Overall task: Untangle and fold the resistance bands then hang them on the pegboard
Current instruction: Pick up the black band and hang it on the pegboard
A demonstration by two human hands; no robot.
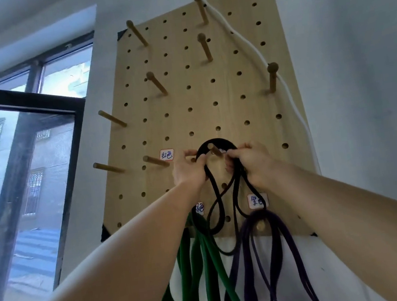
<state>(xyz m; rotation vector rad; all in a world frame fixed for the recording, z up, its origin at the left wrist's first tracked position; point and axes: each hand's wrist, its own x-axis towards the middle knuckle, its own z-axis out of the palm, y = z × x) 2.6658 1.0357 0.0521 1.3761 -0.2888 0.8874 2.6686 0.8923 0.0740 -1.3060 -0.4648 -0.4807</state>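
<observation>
Black rubber resistance band (213, 194) looped over a wooden peg (213, 149) on the pegboard (250, 108).
Left hand (190, 171) and right hand (252, 162) pinch each side, spreading the fold to seat it.

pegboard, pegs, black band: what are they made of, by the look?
The pegboard looks like wood or wood-look laminate, matte, with pale grain streaks; its core is unclear. The pegs look like unpainted solid wood dowels with rounded knobs. The black band is probably rubber or latex, matte: it drapes limp over a peg.
</observation>
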